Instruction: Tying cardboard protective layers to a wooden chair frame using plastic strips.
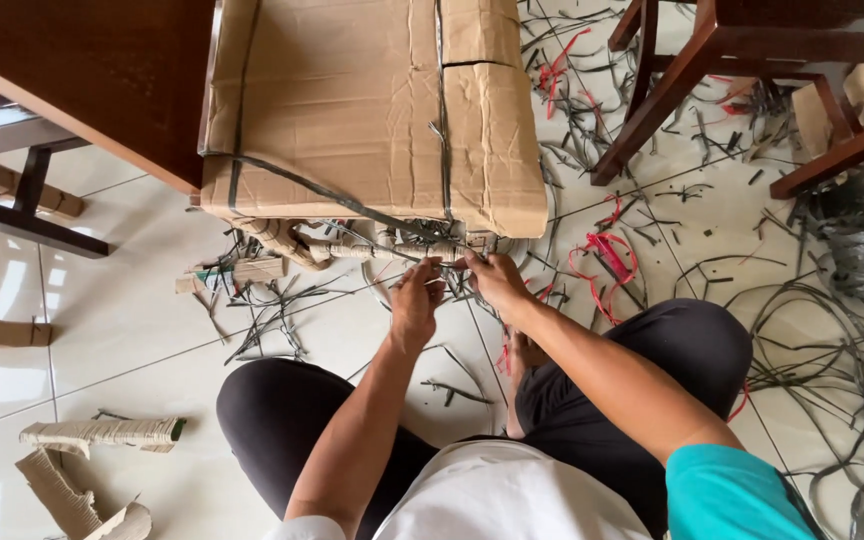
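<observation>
From the head view, both hands meet at the lower edge of the cardboard-wrapped bundle (372, 110) on the tiled floor (132, 330): left hand (417, 300) and right hand (497, 280) pinch its dark plastic strap (392, 228), cut strap scraps (602, 260) scattered around.

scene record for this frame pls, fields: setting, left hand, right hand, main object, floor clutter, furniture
setting: person sitting on a white tiled floor, seen from above
left hand: left hand pinching a dark strap at the lower edge of the package
right hand: right hand gripping the same strap beside it
main object: cardboard-wrapped package bound with dark straps
floor clutter: cut dark strap pieces, red strap scraps, torn cardboard bits
furniture: wooden chair legs upper right, dark wooden table upper left
</observation>
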